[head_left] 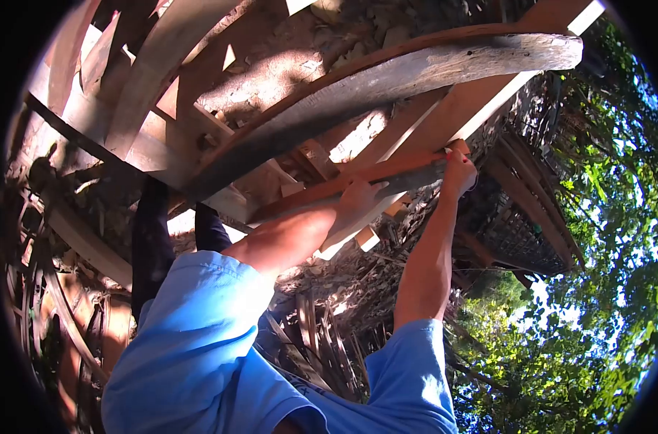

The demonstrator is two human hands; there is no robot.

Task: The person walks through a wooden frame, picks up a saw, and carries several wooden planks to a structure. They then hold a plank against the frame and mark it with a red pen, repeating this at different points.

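Observation:
A long reddish wooden plank with a dark grey edge (408,179) lies slantwise across the middle of the head view. My left hand (358,197) is closed over it near its middle, with the thumb along the wood. At its far right end my right hand (459,173) grips the plank, fingers curled round it. A small orange-brown wood end (459,147) shows just beyond the right fingers. How far the fingers reach underneath is hidden. Above both hands runs a thick, curved, weathered timber (416,69).
A pale straight beam (481,108) passes behind the curved timber. Several curved timbers (152,72) stand at upper left. Wood chips and leaves cover the ground (271,79). A dark woven-looking stack (520,199) lies right of my right hand, with leafy trees (582,318) beyond.

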